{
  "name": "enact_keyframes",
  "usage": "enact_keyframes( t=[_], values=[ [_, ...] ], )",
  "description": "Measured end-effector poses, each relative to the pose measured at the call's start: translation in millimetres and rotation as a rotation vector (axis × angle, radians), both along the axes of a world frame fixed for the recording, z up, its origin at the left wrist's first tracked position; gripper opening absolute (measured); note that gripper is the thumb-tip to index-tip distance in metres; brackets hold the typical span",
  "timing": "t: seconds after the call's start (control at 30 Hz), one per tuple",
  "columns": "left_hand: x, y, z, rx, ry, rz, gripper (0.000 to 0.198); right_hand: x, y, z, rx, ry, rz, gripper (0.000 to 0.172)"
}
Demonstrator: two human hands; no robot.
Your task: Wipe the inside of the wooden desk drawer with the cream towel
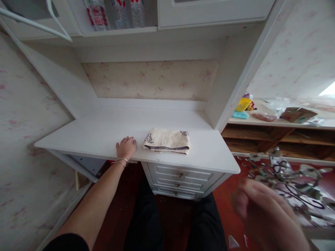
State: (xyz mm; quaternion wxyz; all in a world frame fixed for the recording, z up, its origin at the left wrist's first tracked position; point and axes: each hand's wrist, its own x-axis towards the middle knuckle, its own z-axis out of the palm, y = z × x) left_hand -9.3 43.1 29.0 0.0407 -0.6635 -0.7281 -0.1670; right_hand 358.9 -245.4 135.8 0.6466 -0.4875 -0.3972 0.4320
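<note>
My left hand [126, 146] rests flat on the front edge of a white desk [94, 134], fingers stretched out, with thin bangles on the wrist. Just to its right lies a folded beige towel [166, 141] with a dark stripe and pattern; the hand is close to it but apart. My right hand [264, 212] hangs low at the right, close to the camera and smeared by motion. Its fingers look loosely curled and nothing shows in them.
Under the desk's right half sits a white drawer unit [180, 177]. An upper cabinet holds plastic bottles [115, 14]. A wooden shelf [274, 134] at the right carries packets and a box. A metal chandelier [288, 177] lies on the red floor.
</note>
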Motion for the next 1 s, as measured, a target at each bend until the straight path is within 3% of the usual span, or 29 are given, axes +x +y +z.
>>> enact_keyframes(
  t=[0.1, 0.2, 0.37, 0.53, 0.67, 0.8, 1.0],
  values=[
    [0.5, -0.7, 1.1, 0.001, 0.000, -0.004, 0.041, 28.3, 59.4, -25.5, -0.067, 0.054, -0.164, 0.026],
    [1.3, -1.4, 2.8, -0.003, -0.010, 0.001, 0.040, 74.9, 111.1, -58.2, -0.176, -0.001, -0.353, 0.025],
    [1.5, 0.1, 2.9, 0.013, -0.005, 0.002, 0.039, 133.8, 156.9, -99.2, -0.242, -0.224, -0.459, 0.021],
    [1.3, 3.6, 1.1, 0.030, 0.009, 0.007, 0.039, 144.3, 170.8, -123.1, -0.346, -0.699, -0.446, 0.030],
    [1.0, 5.1, -0.6, 0.036, 0.015, 0.008, 0.039, 142.9, 170.4, -126.2, -0.477, -1.047, -0.377, 0.034],
    [0.5, 4.6, -2.1, 0.029, 0.020, 0.013, 0.040, 142.1, 169.9, -125.1, -0.528, -1.096, -0.357, 0.037],
    [1.7, 1.1, 0.9, 0.013, 0.044, 0.005, 0.040, 144.6, 169.5, -128.6, -0.474, -1.112, -0.358, 0.039]
  ],
)
